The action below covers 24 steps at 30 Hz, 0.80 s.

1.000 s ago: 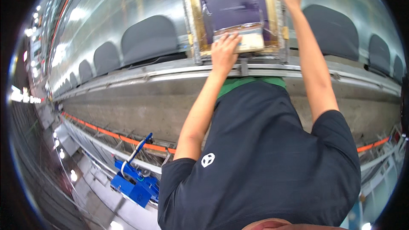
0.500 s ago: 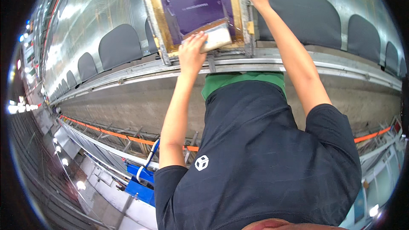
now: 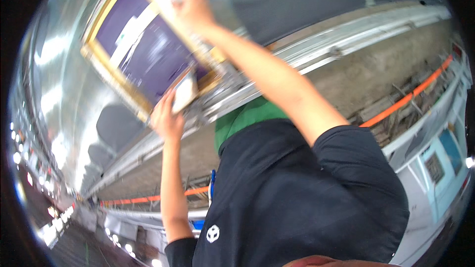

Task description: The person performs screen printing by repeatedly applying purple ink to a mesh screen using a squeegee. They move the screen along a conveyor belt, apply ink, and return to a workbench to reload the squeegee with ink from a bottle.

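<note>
One wooden-framed purple printing screen [image 3: 148, 44] is lying tilted on the metal bench [image 3: 277, 64]; the right hand [image 3: 193, 7] is gripping its far edge. The left hand [image 3: 167, 118] is holding one pale flat squeegee [image 3: 184, 91] against the screen's near edge.

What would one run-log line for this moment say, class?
left hand: holds white squeegee on purple screen | right hand: grips wooden screen frame top edge | frame tilted

Place: print workshop | signs: long metal printing table [image 3: 316, 44] at 1 o'clock; wooden screen frame [image 3: 143, 44] at 11; dark pallet pads [image 3: 118, 123] at 9
</note>
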Available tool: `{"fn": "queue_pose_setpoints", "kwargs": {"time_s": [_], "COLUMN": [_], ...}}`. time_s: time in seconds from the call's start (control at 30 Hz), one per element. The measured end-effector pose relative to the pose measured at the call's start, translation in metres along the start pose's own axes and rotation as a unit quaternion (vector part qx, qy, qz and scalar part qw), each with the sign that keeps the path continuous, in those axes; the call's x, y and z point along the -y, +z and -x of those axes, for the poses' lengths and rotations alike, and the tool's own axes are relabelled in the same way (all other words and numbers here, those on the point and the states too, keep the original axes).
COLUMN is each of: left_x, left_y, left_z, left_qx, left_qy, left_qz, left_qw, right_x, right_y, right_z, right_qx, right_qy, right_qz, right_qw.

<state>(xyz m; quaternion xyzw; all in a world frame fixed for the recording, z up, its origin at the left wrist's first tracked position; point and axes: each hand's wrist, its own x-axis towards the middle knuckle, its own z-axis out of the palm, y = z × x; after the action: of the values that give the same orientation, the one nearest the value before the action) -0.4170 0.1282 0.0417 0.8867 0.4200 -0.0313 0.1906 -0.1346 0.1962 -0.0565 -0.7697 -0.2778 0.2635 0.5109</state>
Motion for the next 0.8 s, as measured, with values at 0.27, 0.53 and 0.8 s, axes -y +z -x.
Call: {"fn": "queue_pose_setpoints", "kwargs": {"time_s": [0.27,0.53,0.8], "left_x": [0.000,-0.009,-0.012], "left_y": [0.001,-0.011,-0.019], "left_z": [-0.027,-0.044,-0.056], "left_qx": [0.020,0.085,0.126], "left_qy": [0.043,0.008,-0.002], "left_qz": [-0.076,-0.068,-0.067], "left_qw": [0.996,0.994,0.990], "right_x": [0.007,0.010,0.013], "right_y": [-0.008,-0.019,-0.026], "right_z": [0.001,0.003,-0.002], "right_qx": [0.034,0.096,0.102], "right_qy": [0.079,0.126,0.138], "right_qz": [-0.268,-0.327,-0.360], "right_qw": [0.960,0.932,0.917]}}
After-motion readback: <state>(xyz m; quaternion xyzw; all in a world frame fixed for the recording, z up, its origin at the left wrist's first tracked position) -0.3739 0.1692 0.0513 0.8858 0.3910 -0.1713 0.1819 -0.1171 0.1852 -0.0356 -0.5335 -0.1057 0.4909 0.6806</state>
